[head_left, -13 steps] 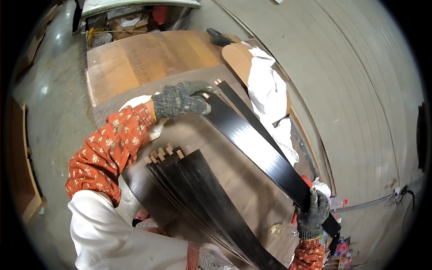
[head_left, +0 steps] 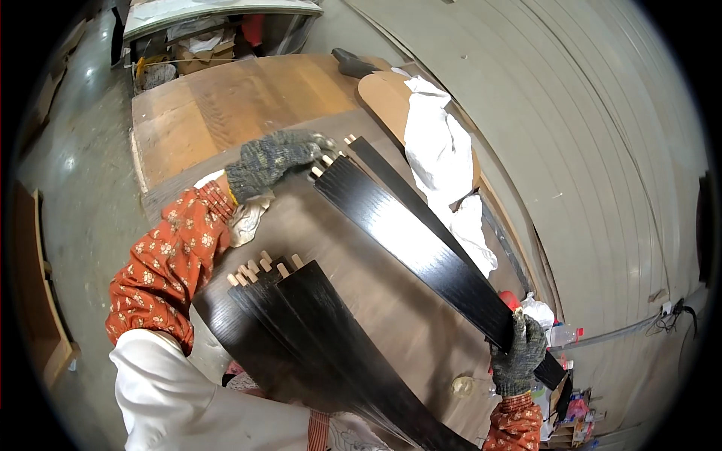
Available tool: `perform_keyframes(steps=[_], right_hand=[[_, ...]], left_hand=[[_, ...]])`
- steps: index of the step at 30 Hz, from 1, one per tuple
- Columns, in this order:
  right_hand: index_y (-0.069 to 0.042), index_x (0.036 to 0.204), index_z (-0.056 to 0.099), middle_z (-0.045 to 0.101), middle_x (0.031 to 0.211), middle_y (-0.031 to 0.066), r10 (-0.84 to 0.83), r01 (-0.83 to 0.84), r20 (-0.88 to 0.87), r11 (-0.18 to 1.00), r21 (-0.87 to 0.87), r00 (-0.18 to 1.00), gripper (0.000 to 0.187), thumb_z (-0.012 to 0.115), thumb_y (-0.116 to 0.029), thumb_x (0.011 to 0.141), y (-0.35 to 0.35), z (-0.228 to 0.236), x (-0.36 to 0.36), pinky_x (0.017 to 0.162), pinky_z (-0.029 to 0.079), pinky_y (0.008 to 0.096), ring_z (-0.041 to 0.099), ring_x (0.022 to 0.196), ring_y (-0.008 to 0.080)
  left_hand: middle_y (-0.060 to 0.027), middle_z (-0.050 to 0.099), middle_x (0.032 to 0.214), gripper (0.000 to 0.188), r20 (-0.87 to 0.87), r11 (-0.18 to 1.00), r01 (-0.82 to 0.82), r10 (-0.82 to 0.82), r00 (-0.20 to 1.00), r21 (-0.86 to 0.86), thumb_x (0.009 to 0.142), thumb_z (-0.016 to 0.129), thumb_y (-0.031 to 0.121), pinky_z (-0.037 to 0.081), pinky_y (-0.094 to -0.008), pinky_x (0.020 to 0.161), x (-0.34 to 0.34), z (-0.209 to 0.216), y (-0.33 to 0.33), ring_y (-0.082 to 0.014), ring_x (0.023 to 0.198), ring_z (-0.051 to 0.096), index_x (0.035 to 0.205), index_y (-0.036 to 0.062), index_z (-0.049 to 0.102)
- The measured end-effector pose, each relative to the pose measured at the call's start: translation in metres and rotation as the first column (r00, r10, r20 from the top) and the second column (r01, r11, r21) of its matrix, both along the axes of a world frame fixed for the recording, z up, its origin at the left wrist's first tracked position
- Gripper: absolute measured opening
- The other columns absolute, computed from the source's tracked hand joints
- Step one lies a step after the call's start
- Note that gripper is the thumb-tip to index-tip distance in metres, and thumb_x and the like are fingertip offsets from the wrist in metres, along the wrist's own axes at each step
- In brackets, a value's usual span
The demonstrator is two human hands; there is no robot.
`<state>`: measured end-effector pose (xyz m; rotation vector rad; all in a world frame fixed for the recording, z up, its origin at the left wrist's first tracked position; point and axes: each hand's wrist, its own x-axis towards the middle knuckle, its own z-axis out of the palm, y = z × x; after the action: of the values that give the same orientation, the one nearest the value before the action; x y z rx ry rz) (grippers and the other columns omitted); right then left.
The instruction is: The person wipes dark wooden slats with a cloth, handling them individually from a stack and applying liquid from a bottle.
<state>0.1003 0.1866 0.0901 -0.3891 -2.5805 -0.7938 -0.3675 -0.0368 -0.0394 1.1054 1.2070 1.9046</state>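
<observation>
A long black board (head_left: 410, 237) with pale dowels at its far end slants over the table. My right hand (head_left: 519, 353), in a grey knit glove, is closed around its near end. My left hand (head_left: 274, 159), gloved alike, is just off the far end with its fingers stretched toward the dowels, apart from the board's face. A crumpled white cloth (head_left: 250, 219) shows below the left wrist; whether the palm touches it is hidden. Beyond the held board lies a narrower black board (head_left: 391, 169). Nearer me, a fanned stack of black boards (head_left: 316, 323) rests with dowels showing.
The brown worktable (head_left: 301, 225) carries everything. White cloth (head_left: 436, 143) lies along its right side on a rounded tan board (head_left: 380, 94). A dark tool-like object (head_left: 357, 64) sits at the back. Clear bottles (head_left: 560, 334) stand beyond my right hand, near a cable (head_left: 681, 312).
My left hand has come off the board's far end and moved left, uncovering the dowels. My right hand keeps its hold. The whole view has shifted slightly.
</observation>
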Motion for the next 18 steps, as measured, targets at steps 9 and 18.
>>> perform_keyframes(steps=[9, 18], right_hand=[[-0.011, 0.134, 0.049, 0.055, 0.109, 0.0125, 0.013, -0.010, 0.077, 0.999, -0.034, 0.997, 0.075, 0.076, -0.016, 0.064, -0.003, -0.002, -0.020, 0.086, 0.040, 0.0488, 0.053, 0.100, 0.0338], [-0.011, 0.127, 0.055, 0.055, 0.106, 0.0111, 0.112, -0.106, 0.076, 0.992, -0.069, 0.991, 0.065, 0.078, -0.019, 0.067, -0.022, -0.017, -0.076, 0.086, 0.040, 0.0486, 0.054, 0.100, 0.0323]], left_hand=[[-0.0165, 0.055, 0.129, 0.055, -0.993, 0.710, -0.696, -0.051, 0.102, -0.108, 0.081, 0.064, 0.042, 0.036, -0.0427, 0.106, 0.023, -0.076, -0.070, -0.0316, 0.126, 0.047, 0.125, 0.0100, 0.057], [-0.0114, 0.061, 0.117, 0.049, 0.200, 0.744, -0.665, 0.661, 0.723, -0.058, 0.085, 0.070, 0.019, 0.049, -0.0340, 0.091, 0.042, -0.025, -0.021, -0.0209, 0.106, 0.058, 0.128, 0.0046, 0.049]])
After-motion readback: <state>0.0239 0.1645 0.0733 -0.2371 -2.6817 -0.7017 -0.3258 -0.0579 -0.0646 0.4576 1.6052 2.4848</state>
